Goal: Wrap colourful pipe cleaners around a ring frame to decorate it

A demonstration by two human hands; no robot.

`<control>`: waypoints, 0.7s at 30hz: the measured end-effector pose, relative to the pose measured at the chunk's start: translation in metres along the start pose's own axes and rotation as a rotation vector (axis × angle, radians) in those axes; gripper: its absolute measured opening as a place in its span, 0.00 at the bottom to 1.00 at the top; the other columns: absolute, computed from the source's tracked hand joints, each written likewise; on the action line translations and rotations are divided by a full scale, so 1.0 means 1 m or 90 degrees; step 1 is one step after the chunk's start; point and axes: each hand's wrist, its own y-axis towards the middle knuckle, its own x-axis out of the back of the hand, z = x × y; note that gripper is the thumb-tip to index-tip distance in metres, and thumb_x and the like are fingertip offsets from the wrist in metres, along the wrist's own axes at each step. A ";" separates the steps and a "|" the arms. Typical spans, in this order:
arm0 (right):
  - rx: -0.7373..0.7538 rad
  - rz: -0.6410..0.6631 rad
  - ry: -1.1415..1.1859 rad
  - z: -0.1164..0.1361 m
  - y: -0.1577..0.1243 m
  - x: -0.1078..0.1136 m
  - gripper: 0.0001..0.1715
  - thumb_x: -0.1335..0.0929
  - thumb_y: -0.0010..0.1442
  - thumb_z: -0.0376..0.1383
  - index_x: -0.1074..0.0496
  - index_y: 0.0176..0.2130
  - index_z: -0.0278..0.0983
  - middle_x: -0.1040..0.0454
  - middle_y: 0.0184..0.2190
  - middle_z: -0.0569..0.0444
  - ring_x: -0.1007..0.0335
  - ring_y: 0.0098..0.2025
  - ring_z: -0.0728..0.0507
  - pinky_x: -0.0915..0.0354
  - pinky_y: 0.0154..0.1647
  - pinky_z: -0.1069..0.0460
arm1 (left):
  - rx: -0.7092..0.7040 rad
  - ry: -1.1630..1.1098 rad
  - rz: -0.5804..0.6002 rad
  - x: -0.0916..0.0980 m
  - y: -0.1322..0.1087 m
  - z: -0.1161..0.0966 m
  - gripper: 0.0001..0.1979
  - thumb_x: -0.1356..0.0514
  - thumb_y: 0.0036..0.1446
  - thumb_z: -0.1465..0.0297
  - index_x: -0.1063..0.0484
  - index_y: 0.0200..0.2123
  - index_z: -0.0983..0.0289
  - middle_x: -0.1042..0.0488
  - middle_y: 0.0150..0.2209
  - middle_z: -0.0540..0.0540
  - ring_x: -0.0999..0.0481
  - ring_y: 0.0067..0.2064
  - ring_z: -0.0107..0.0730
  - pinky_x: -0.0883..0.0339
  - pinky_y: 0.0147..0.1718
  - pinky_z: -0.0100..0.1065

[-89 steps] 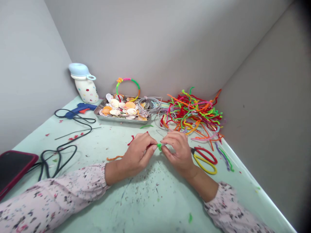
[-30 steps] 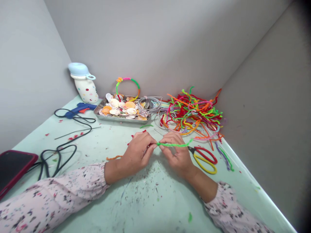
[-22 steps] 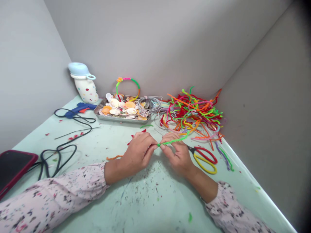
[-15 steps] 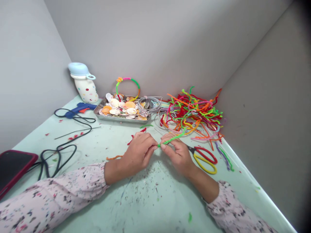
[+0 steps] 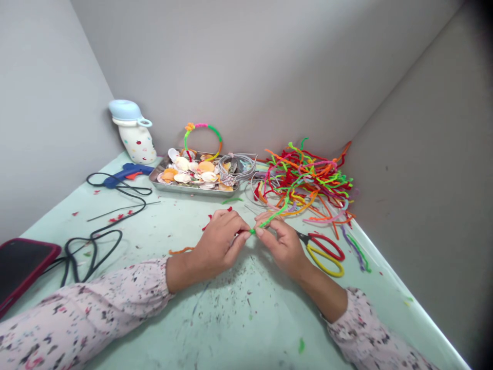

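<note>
A bright green pipe cleaner (image 5: 275, 216) runs between my hands over the middle of the table. My left hand (image 5: 221, 239) is closed, its thumb and fingertips pinching the near end. Something dark red shows at those fingertips, too small to make out. My right hand (image 5: 282, 245) pinches the same pipe cleaner just beside it, and the free end sticks up past the fingers to the upper right. Scissors (image 5: 325, 253) with red and yellow handles lie beside my right hand, their blades partly hidden behind it. Red scraps (image 5: 207, 221) and an orange piece (image 5: 181, 251) lie by my left hand.
A metal tray (image 5: 192, 190) of shells stands at the back, with a colourful ring (image 5: 221, 137) and coiled grey wire (image 5: 246, 167). Right of it is a pipe cleaner heap (image 5: 308, 174). At left are a bottle (image 5: 136, 141), a blue glue gun (image 5: 115, 177), a black cord (image 5: 94, 236) and a phone (image 5: 26, 267).
The free end of the green pipe cleaner has swung slightly to the left and more upright. Both hands stay in nearly the same place.
</note>
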 end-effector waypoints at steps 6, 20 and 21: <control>0.019 0.010 -0.018 0.003 0.000 -0.001 0.07 0.35 0.62 0.37 0.30 0.32 0.39 0.27 0.34 0.53 0.31 0.42 0.42 0.38 0.49 0.44 | 0.009 0.008 0.013 0.000 0.000 -0.001 0.04 0.48 0.63 0.72 0.35 0.35 0.62 0.30 0.32 0.53 0.33 0.35 0.35 0.40 0.44 0.42; -0.044 0.063 0.033 0.006 0.004 0.002 0.09 0.36 0.62 0.36 0.31 0.29 0.39 0.30 0.32 0.55 0.33 0.41 0.43 0.39 0.47 0.46 | -0.037 0.035 0.009 -0.005 -0.002 0.003 0.04 0.49 0.63 0.74 0.36 0.35 0.63 0.31 0.31 0.54 0.34 0.36 0.35 0.41 0.43 0.41; -0.045 0.061 0.031 0.006 0.004 0.002 0.09 0.36 0.62 0.36 0.31 0.29 0.39 0.29 0.32 0.54 0.33 0.41 0.43 0.38 0.47 0.46 | -0.037 0.034 0.007 -0.005 -0.002 0.003 0.04 0.49 0.63 0.74 0.36 0.35 0.63 0.32 0.31 0.53 0.34 0.35 0.35 0.40 0.43 0.41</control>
